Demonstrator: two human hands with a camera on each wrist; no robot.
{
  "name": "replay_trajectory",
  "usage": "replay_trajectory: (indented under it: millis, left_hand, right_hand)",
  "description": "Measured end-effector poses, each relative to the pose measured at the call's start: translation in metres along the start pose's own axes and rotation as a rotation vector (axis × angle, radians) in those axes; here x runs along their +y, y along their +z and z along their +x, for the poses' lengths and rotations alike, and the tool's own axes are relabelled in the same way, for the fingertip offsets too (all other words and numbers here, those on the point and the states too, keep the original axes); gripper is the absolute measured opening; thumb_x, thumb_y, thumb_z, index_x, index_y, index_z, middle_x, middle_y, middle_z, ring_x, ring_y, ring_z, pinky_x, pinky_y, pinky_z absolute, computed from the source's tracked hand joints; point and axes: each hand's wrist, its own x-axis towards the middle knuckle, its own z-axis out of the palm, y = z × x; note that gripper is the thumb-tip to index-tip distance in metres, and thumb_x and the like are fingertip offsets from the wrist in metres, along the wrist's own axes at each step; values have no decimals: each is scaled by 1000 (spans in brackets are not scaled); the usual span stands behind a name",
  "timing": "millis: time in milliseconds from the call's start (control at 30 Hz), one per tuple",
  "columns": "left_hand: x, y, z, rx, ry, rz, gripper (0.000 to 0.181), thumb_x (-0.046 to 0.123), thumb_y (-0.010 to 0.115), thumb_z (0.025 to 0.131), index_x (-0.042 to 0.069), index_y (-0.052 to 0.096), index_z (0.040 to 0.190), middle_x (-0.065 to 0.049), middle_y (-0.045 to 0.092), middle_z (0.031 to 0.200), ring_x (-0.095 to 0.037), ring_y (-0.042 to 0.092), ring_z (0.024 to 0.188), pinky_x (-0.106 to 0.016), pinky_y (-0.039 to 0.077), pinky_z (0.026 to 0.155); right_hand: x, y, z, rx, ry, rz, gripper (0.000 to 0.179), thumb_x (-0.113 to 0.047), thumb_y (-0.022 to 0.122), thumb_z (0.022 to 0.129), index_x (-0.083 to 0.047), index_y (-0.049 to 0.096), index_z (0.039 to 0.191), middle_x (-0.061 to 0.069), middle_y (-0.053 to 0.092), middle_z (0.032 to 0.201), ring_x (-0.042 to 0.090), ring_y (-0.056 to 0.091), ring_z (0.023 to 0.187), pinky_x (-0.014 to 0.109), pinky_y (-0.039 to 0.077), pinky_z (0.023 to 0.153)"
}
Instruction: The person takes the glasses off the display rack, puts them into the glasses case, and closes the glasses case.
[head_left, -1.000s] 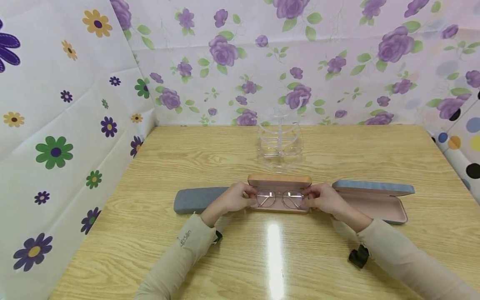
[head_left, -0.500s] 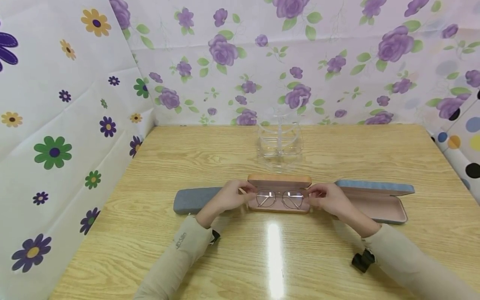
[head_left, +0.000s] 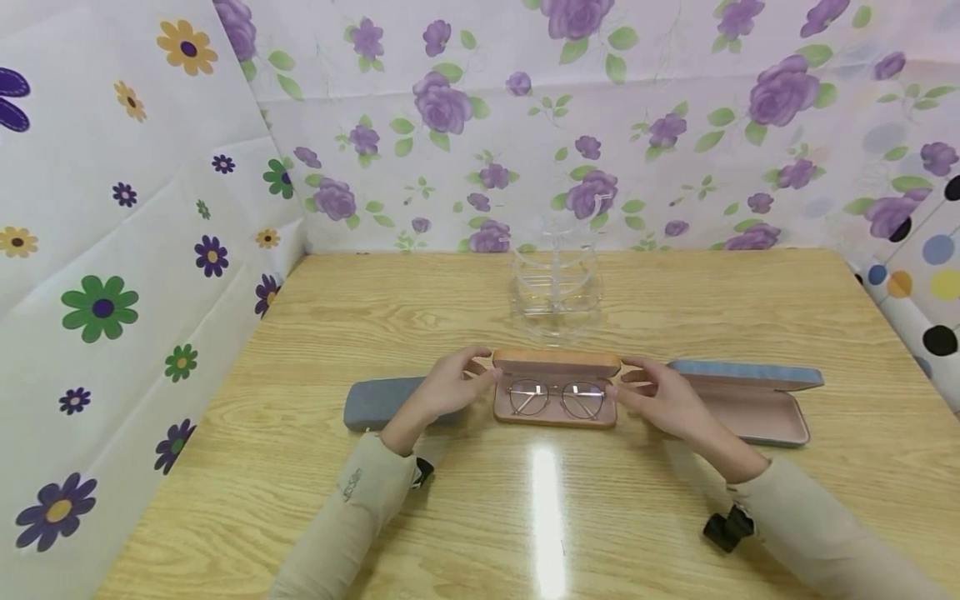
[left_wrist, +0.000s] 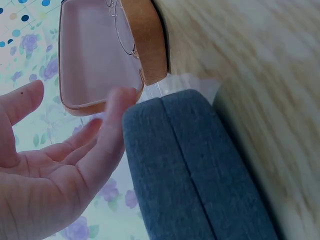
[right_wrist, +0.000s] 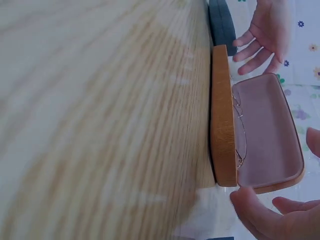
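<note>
An orange-brown glasses case (head_left: 557,358) with a pink lining stands with its lid raised. Thin round wire-rimmed glasses (head_left: 529,398) lie in its base, temples folded. My left hand (head_left: 450,385) is by the case's left end, fingers spread and holding nothing; the left wrist view shows its fingertips near the lid's end. At the opposite end is my right hand (head_left: 671,404), its thumb right at the base and its fingers by the lid, relaxed and apart. Under my left forearm a closed grey glasses case (head_left: 378,402) lies partly hidden.
Beside my right hand lies a blue glasses case (head_left: 746,372), lid up, its pink inside showing nothing in it. A clear plastic display stand (head_left: 556,304) rises behind the orange-brown case. Flowered sheets border the wooden table (head_left: 360,308) at the back and left.
Both hands have drawn outward from the glasses and the base, their fingers loosening and moving up toward the lid's ends. The glasses stay in the orange-brown case.
</note>
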Motion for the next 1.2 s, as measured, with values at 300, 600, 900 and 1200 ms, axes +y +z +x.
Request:
replay_trajectory:
  millis: [300,600,900,1200]
  left_hand:
    - [3,5,7,-41,-40,-9,67,39,49,93,2,25,142,-22,54,120,-30,56,104,-39,47,81]
    - [0,8,14,-26,-24,-16,60,41,44,95,1,34,139,-18,54,120,-29,55,105,-41,46,82]
    - [-3,8,18,13,-25,-22,35,30,47,96,3,57,115,-13,57,113,-26,56,97,-32,47,70]
    - [-3,6,19,-28,12,-61,35,25,48,96,1,56,121,-13,61,111,-24,55,103,-37,44,84]
  right_hand:
    - [2,3,18,-62,89,102,84,-52,51,87,-3,15,145,29,44,127,36,53,106,46,43,87]
    - [-2,12,27,-66,85,186,75,-52,44,90,-3,24,143,27,38,134,38,42,118,43,44,89]
    - [-6,17,30,-60,82,206,67,-49,43,92,0,35,137,25,39,134,36,41,120,42,42,91]
    - [-4,18,30,-44,61,243,61,-43,46,93,1,41,133,23,43,131,34,43,119,39,43,90]
